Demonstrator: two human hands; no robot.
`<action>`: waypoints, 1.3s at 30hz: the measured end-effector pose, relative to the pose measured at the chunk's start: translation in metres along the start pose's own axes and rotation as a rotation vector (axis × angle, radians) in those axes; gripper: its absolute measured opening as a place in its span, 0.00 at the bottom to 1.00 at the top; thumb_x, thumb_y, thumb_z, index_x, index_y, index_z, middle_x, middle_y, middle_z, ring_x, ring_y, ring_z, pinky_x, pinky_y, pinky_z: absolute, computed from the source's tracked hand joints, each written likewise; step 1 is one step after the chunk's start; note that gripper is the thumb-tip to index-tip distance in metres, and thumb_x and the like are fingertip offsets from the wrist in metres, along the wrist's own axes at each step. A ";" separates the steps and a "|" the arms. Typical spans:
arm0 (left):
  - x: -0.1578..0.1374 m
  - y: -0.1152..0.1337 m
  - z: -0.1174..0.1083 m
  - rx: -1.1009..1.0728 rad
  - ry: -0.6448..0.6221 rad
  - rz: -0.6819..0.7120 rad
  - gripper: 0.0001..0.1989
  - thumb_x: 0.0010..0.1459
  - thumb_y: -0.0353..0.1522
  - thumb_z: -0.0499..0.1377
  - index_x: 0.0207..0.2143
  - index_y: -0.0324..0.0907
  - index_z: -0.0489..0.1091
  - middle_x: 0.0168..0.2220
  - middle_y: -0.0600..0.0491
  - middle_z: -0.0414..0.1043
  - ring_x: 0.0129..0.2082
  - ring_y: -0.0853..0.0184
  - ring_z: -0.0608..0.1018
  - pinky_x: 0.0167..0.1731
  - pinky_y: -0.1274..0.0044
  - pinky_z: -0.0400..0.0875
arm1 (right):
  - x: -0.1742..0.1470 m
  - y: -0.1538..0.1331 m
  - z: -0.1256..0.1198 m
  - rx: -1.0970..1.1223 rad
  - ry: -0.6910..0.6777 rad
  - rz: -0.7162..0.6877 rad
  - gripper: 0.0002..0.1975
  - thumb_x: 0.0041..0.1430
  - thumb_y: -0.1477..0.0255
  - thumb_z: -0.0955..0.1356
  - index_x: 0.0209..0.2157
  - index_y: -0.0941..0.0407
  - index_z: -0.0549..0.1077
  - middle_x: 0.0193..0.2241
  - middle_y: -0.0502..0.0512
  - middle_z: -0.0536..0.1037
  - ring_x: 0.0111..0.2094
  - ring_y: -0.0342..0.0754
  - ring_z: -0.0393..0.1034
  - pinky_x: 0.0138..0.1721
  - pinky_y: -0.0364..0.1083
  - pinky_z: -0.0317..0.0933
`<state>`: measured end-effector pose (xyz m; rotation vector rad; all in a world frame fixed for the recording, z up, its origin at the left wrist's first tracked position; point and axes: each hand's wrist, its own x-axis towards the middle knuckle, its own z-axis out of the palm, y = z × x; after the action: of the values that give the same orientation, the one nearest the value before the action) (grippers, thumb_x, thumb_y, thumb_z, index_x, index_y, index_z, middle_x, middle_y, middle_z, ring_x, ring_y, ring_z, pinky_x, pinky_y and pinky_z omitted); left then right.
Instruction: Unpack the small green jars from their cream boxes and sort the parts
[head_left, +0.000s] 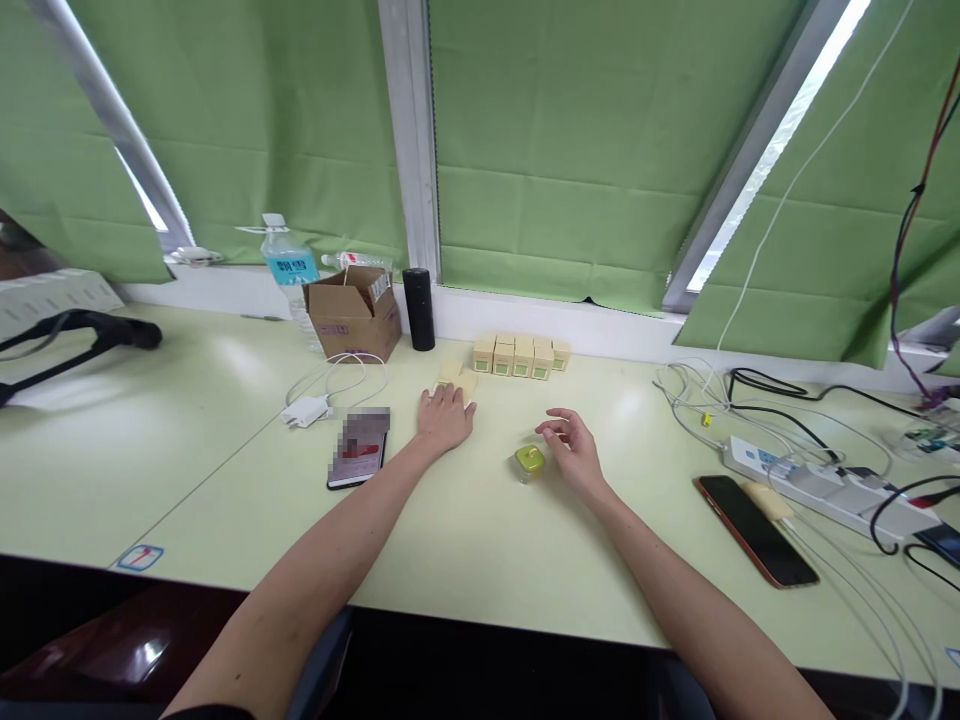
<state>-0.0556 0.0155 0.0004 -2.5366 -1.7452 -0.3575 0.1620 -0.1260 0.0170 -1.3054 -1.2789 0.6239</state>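
Observation:
My left hand (446, 416) lies palm down, fingers spread, on the near end of a pale yellow flattened cardboard piece (468, 382). Its palm hides part of that piece, and I cannot tell whether several are stacked there. A small clear jar with a green lid (530, 459) stands upright on the table in front of me. Just right of the jar, my right hand (574, 450) hovers with loosely curved fingers, apart from it and holding nothing. Beyond both hands stands a row of several small pale yellow boxes (523, 357) with green labels.
On the left are a phone (358, 450), a white charger (306, 411), a brown carton (358, 315), a black cylinder (418, 310) and a large water bottle (289, 265). A second phone (756, 530), a power strip (825, 485) and tangled cables occupy the right side.

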 end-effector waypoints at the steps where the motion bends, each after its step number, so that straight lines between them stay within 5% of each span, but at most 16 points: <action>1: 0.000 0.000 0.000 0.001 -0.006 -0.004 0.30 0.71 0.42 0.40 0.66 0.35 0.62 0.70 0.38 0.57 0.70 0.49 0.59 0.68 0.54 0.47 | 0.000 0.000 -0.001 -0.003 -0.003 -0.006 0.18 0.60 0.59 0.67 0.48 0.51 0.67 0.37 0.56 0.82 0.43 0.54 0.74 0.45 0.54 0.62; 6: 0.000 0.001 0.001 0.005 -0.046 -0.016 0.33 0.70 0.41 0.40 0.69 0.29 0.56 0.72 0.35 0.51 0.72 0.47 0.55 0.69 0.58 0.48 | 0.000 -0.001 -0.006 0.012 -0.088 -0.079 0.15 0.57 0.67 0.66 0.47 0.51 0.69 0.40 0.56 0.81 0.46 0.54 0.73 0.46 0.53 0.61; 13: -0.006 0.004 -0.002 0.022 -0.143 -0.053 0.37 0.69 0.47 0.41 0.72 0.32 0.50 0.74 0.35 0.44 0.74 0.43 0.49 0.69 0.57 0.47 | 0.001 -0.004 -0.015 -0.016 -0.312 -0.168 0.24 0.45 0.76 0.62 0.47 0.51 0.71 0.48 0.55 0.79 0.51 0.55 0.69 0.49 0.54 0.60; 24: -0.011 0.005 -0.004 -0.028 -0.186 -0.062 0.41 0.67 0.51 0.43 0.72 0.32 0.48 0.74 0.33 0.39 0.74 0.40 0.45 0.69 0.53 0.46 | -0.004 -0.012 -0.011 -0.102 -0.480 -0.069 0.23 0.48 0.75 0.64 0.48 0.49 0.73 0.49 0.54 0.78 0.52 0.55 0.70 0.52 0.54 0.62; 27: -0.013 0.007 -0.007 -0.036 -0.116 -0.045 0.40 0.67 0.49 0.45 0.71 0.30 0.50 0.74 0.31 0.41 0.74 0.40 0.45 0.69 0.53 0.44 | -0.004 -0.013 -0.012 -0.072 -0.503 -0.046 0.23 0.49 0.74 0.65 0.49 0.50 0.72 0.50 0.55 0.78 0.51 0.55 0.71 0.51 0.54 0.63; 32: -0.021 0.019 -0.026 -0.058 0.195 0.107 0.35 0.67 0.45 0.49 0.68 0.31 0.56 0.72 0.32 0.48 0.74 0.42 0.43 0.70 0.53 0.39 | -0.001 -0.009 -0.017 -0.029 -0.541 -0.026 0.26 0.48 0.74 0.68 0.52 0.50 0.71 0.50 0.56 0.79 0.51 0.55 0.72 0.53 0.55 0.63; 35: -0.029 0.031 -0.040 -0.208 0.277 0.280 0.25 0.66 0.39 0.51 0.61 0.37 0.66 0.63 0.37 0.65 0.68 0.46 0.59 0.67 0.56 0.51 | 0.003 -0.006 -0.019 -0.070 -0.527 -0.027 0.25 0.47 0.74 0.70 0.50 0.50 0.72 0.48 0.55 0.80 0.50 0.55 0.72 0.54 0.56 0.60; 39: -0.042 0.044 -0.047 -0.487 0.210 0.469 0.14 0.63 0.33 0.52 0.49 0.42 0.71 0.48 0.45 0.76 0.53 0.55 0.72 0.56 0.62 0.64 | 0.006 -0.001 -0.019 -0.145 -0.459 -0.028 0.21 0.47 0.71 0.72 0.46 0.51 0.74 0.46 0.55 0.80 0.49 0.55 0.72 0.52 0.55 0.60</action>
<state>-0.0366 -0.0467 0.0417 -2.9704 -1.0365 -1.0728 0.1807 -0.1271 0.0235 -1.3020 -1.7390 0.8568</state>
